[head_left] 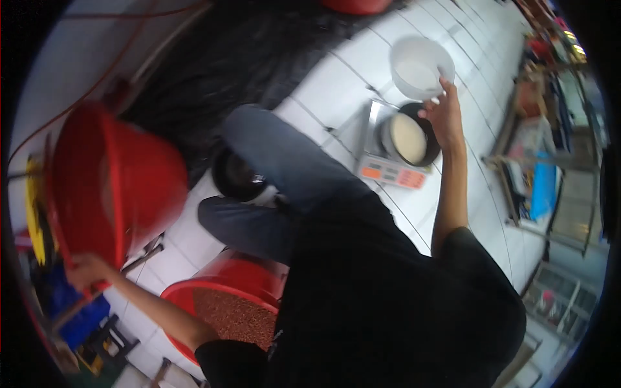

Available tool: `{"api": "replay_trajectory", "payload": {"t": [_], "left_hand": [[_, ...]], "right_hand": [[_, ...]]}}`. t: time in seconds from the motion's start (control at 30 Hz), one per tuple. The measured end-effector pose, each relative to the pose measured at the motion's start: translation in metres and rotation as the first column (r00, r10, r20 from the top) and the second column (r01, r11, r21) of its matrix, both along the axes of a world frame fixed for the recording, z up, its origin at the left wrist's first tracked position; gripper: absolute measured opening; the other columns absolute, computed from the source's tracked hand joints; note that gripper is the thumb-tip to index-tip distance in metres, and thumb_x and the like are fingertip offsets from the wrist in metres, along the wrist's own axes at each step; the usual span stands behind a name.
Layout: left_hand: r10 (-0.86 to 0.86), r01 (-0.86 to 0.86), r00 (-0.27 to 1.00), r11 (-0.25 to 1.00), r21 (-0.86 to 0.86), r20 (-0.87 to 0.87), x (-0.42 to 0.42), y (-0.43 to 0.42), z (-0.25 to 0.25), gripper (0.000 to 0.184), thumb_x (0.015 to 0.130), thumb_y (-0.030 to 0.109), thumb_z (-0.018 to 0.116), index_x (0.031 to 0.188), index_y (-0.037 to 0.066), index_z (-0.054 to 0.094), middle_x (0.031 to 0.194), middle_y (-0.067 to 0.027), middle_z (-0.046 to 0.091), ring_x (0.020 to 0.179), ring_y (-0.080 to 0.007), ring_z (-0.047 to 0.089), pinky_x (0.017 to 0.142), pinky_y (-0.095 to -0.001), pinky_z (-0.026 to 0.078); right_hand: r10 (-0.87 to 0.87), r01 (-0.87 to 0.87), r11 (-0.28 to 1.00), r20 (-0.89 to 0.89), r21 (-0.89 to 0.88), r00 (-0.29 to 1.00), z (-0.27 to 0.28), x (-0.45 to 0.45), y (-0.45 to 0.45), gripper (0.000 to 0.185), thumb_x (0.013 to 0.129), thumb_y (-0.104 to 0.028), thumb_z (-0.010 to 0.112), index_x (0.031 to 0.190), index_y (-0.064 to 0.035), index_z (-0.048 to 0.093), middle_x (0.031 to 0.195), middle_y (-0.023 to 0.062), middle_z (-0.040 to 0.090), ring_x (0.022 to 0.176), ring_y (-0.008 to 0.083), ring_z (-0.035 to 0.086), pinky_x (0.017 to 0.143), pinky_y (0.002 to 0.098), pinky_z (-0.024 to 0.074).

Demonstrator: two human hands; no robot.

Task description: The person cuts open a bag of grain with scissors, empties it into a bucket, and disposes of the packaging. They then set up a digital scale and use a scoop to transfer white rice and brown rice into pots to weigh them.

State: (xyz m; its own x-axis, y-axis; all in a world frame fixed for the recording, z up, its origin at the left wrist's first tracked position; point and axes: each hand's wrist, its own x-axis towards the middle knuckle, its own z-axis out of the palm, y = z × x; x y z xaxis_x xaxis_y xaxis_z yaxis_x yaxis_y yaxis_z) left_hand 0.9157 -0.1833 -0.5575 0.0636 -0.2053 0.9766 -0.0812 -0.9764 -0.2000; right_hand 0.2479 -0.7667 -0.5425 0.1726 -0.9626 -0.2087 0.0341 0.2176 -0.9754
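Observation:
My left hand (90, 273) is closed on the rim of a large red plastic tub (155, 187), which is tilted on its side and blurred by motion. At the upper right, my right hand (443, 116) grips the edge of a translucent white plastic container (404, 68). Below that container stands a digital scale (394, 173) with orange labels. It carries a bowl (409, 139) with a pale cream content, and a dark round vessel (430, 145) sits partly behind my right hand. Close to my left forearm, another red tub (252, 275) holds reddish-brown grains (236, 317).
A black bowl-like vessel (236, 174) lies by my legs on the white tiled floor (349, 68). Black plastic sheeting (213, 58) spreads along the wall. Wooden shelving with assorted goods (543, 187) lines the right side. A blue item (74, 301) and a yellow item (35, 200) are at far left.

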Motion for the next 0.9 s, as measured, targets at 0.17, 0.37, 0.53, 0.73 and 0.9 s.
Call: {"api": "replay_trajectory", "payload": {"t": [0.17, 0.37, 0.53, 0.73, 0.9], "left_hand": [[-0.095, 0.089, 0.994, 0.991, -0.102, -0.057, -0.078, -0.064, 0.028, 0.033, 0.092, 0.027, 0.054, 0.108, -0.003, 0.055, 0.110, -0.0230, 0.055, 0.105, -0.0463, 0.047, 0.093, -0.0560, 0.032], [-0.171, 0.125, 0.976, 0.945, -0.301, -0.134, -0.098, -0.080, 0.047, 0.020, 0.086, 0.015, 0.058, 0.100, 0.002, 0.057, 0.098, -0.0182, 0.056, 0.099, -0.0395, 0.047, 0.089, -0.0506, 0.033], [-0.354, 0.259, 0.918, 0.876, -0.407, -0.177, -0.107, -0.091, 0.061, 0.018, 0.083, 0.013, 0.059, 0.099, 0.004, 0.059, 0.100, -0.0160, 0.058, 0.100, -0.0366, 0.047, 0.089, -0.0460, 0.034], [-0.343, 0.214, 0.900, 0.885, -0.414, -0.269, -0.110, -0.092, 0.057, 0.024, 0.082, 0.009, 0.060, 0.105, 0.005, 0.058, 0.108, -0.0144, 0.055, 0.104, -0.0361, 0.043, 0.092, -0.0461, 0.034], [-0.357, 0.219, 0.894, 0.874, -0.433, -0.270, -0.109, -0.095, 0.058, 0.021, 0.083, 0.010, 0.058, 0.103, 0.004, 0.058, 0.106, -0.0149, 0.055, 0.103, -0.0351, 0.044, 0.093, -0.0456, 0.032]], "right_hand": [[0.723, -0.680, 0.602, -0.077, -0.419, 0.687, 0.081, 0.265, 0.052, 0.080, 0.084, -0.047, 0.064, 0.142, -0.0029, 0.034, 0.108, 0.0112, 0.053, 0.085, 0.0176, 0.055, 0.067, 0.0326, 0.0535], [0.506, -0.787, -0.286, -0.784, -0.546, 0.360, 0.076, 0.527, 0.197, 0.086, 0.078, -0.051, 0.066, 0.146, -0.0094, 0.033, 0.126, 0.0266, 0.053, 0.117, 0.0416, 0.051, 0.100, 0.0435, 0.0432], [0.129, -0.713, -0.649, -0.962, -0.265, 0.240, -0.002, 0.662, 0.305, 0.076, 0.079, -0.047, 0.067, 0.140, -0.0102, 0.042, 0.126, 0.0278, 0.054, 0.121, 0.0433, 0.049, 0.099, 0.0450, 0.0438], [0.031, -0.478, -0.877, -0.988, 0.047, -0.153, -0.081, 0.696, 0.395, 0.058, 0.083, -0.041, 0.063, 0.129, -0.0091, 0.051, 0.117, 0.0238, 0.058, 0.110, 0.0379, 0.056, 0.092, 0.0414, 0.0496], [0.066, -0.345, -0.907, -0.730, 0.240, -0.680, -0.107, 0.678, 0.393, 0.050, 0.085, -0.039, 0.061, 0.123, -0.0081, 0.055, 0.111, 0.0204, 0.060, 0.101, 0.0330, 0.061, 0.088, 0.0390, 0.0524]]}}
